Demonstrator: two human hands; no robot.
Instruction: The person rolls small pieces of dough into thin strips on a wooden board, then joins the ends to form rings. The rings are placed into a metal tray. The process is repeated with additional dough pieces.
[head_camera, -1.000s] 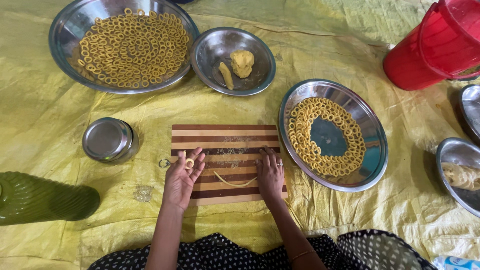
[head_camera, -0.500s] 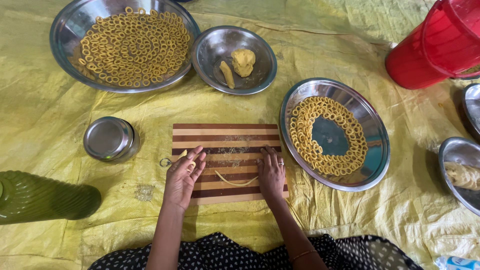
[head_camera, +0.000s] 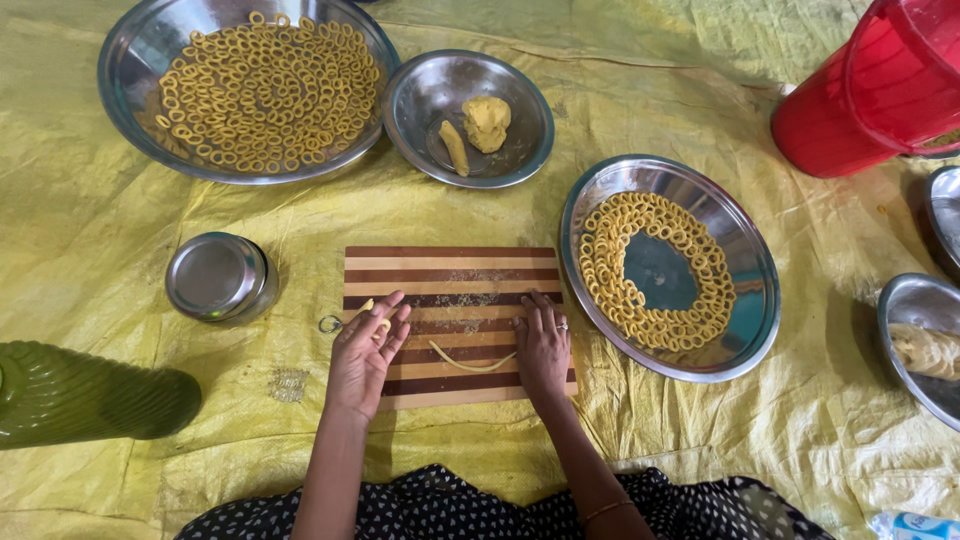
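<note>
A striped wooden cutting board (head_camera: 455, 280) lies on the yellow sheet in front of me. A thin curved rope of yellow dough (head_camera: 470, 362) rests on its near half. My left hand (head_camera: 365, 355) lies at the board's left edge, its fingers pinching a small piece of yellow dough (head_camera: 378, 322). My right hand (head_camera: 542, 347) lies flat on the board, fingers extended, touching the right end of the dough rope. A ring shows on one finger.
A large steel bowl (head_camera: 130, 60) of dough rings sits far left. A small steel bowl (head_camera: 520, 100) holds dough lumps. A steel plate (head_camera: 750, 290) with rings is right. A steel tin (head_camera: 215, 275), green bottle (head_camera: 80, 395), red bucket (head_camera: 860, 90) and more bowls (head_camera: 920, 330) surround.
Both hands stay nearly in place on the board. The left hand's fingers have shifted slightly around the small dough piece.
</note>
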